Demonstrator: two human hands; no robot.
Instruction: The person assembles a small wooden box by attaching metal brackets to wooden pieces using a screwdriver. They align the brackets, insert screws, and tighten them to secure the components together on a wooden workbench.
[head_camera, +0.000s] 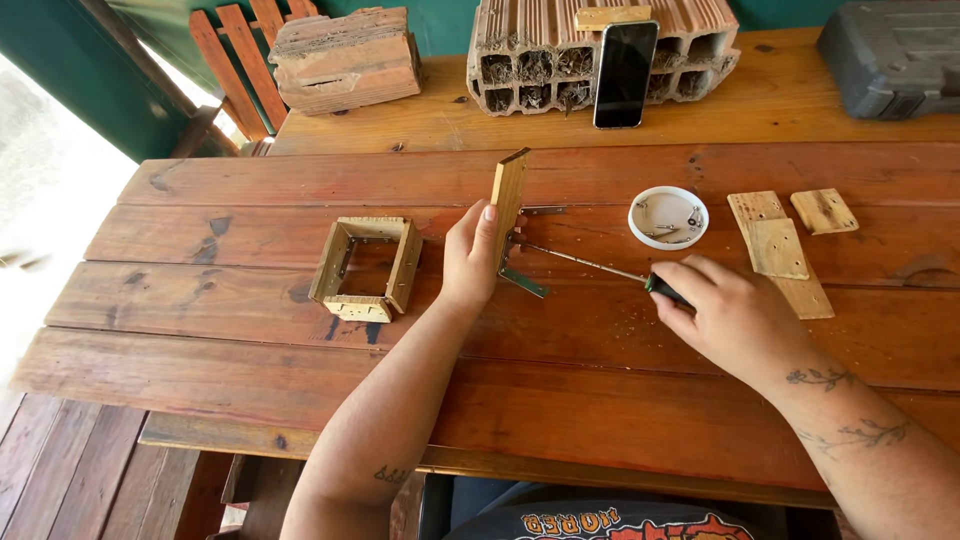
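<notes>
Both bare forearms rise from the bottom of the frame toward its middle. The left forearm slants up from the lower centre, a small tattoo near the elbow, the wrist straight. The left hand (470, 255) stands upright at centre frame, fingers closed in a grip, thumb pressed flat and pointing up. The right forearm comes in from the lower right corner, vine tattoos along it. The right hand (722, 318) lies knuckles up at centre right, fingers curled shut in a fist-like grip.
</notes>
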